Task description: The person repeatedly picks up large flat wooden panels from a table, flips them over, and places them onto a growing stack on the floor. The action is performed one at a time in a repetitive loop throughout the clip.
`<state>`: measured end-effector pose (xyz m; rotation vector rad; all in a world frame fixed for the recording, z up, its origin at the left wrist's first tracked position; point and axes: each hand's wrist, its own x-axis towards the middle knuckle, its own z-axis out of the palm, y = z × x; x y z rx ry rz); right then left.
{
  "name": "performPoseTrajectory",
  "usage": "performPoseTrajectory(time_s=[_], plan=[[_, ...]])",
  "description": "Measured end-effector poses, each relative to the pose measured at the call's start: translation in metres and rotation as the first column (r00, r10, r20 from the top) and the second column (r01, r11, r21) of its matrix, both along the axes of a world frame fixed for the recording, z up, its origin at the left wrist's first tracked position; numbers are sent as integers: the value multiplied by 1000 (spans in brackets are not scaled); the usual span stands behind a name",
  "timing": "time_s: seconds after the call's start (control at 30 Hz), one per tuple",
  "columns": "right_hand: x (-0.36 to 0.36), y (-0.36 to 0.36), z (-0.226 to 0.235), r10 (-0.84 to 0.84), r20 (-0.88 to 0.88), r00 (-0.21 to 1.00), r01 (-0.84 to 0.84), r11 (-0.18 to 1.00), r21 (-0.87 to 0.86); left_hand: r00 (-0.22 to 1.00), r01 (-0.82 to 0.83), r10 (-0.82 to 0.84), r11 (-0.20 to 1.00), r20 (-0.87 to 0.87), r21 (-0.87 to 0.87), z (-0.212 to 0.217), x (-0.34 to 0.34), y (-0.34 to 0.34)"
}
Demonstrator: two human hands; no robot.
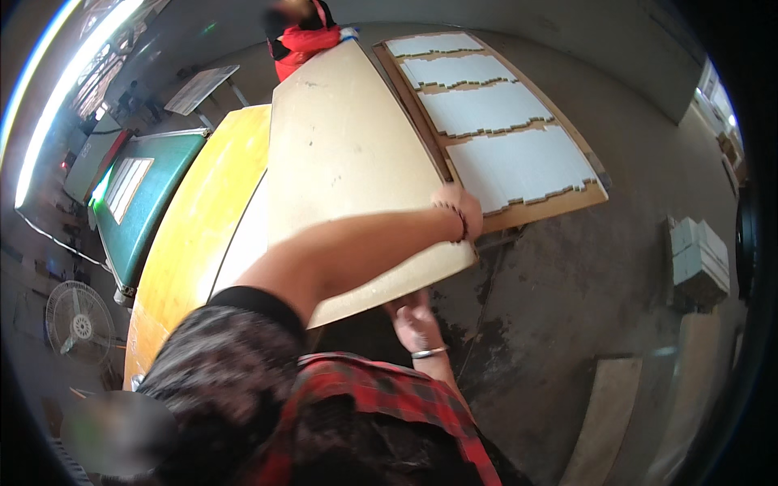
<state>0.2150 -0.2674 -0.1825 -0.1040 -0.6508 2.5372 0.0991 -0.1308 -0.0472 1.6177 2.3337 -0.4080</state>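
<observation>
Plaid red-and-black cloth of the person's own shirt fills the lower edge of the head view. Just above it the right hand [415, 320], a silver bangle on its wrist, reaches up under the near edge of a large cream-coloured flat board [348, 162] with rounded corners; its fingers are hidden beneath the board, so how they are set cannot be told. The left arm crosses over the board's near end, and the left hand [460, 209], with a dark beaded band at the wrist, has its fingers curled over the board's right corner, clamped on its edge. The board lies tilted across a yellow-topped table [194, 235], running away from the person. Just beside its right edge sits a brown wooden pallet board [559, 206] bearing four rows of white flat tiles [519, 166]. On the grey concrete floor [567, 308] to the right stands a small stack of pale blocks [697, 259]. To the left stand a green-topped table [146, 202] and a white floor fan [79, 322]. At the board's far end stands another person in a red jacket [304, 40].
</observation>
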Motion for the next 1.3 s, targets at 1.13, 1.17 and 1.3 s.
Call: performPoseTrajectory(time_s=[1.13, 1.17, 1.3], plan=[[33, 318, 43, -90, 477, 874, 70, 996, 61, -302, -928, 232, -294, 925, -229, -126, -72, -203], [40, 345, 40, -115, 463, 879, 78, 992, 100, -306, -926, 204, -292, 930, -241, -119, -64, -173], [77, 448, 34, -48, 430, 901, 65, 998, -25, -301, -927, 207, -295, 931, -234, -129, -41, -64]])
